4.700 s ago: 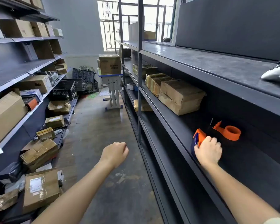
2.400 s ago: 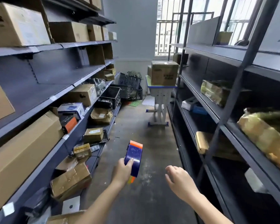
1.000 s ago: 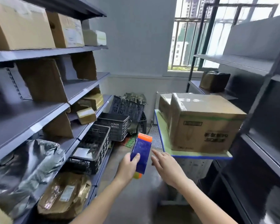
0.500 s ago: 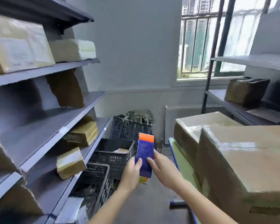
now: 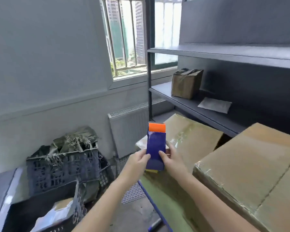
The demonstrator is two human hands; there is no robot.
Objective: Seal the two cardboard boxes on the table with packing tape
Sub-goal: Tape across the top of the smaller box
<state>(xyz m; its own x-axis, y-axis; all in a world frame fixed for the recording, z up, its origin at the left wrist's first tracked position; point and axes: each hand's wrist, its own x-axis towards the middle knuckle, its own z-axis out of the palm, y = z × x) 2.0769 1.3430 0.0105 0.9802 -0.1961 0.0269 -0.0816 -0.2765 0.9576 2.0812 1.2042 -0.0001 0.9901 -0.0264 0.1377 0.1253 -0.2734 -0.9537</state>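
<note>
Boxes sit on the table [image 5: 161,195], far box [image 5: 191,136] at two o'clock, near box [image 5: 251,168] at four. Left hand [image 5: 137,160] and right hand [image 5: 172,160] both grip the tape holder [image 5: 156,146] upright, likely readying tape.

Blue-and-orange tape dispenser [image 5: 156,148], brown boxes [image 5: 251,168]

The nearer box [image 5: 251,173] runs off the right and bottom edges.
</note>
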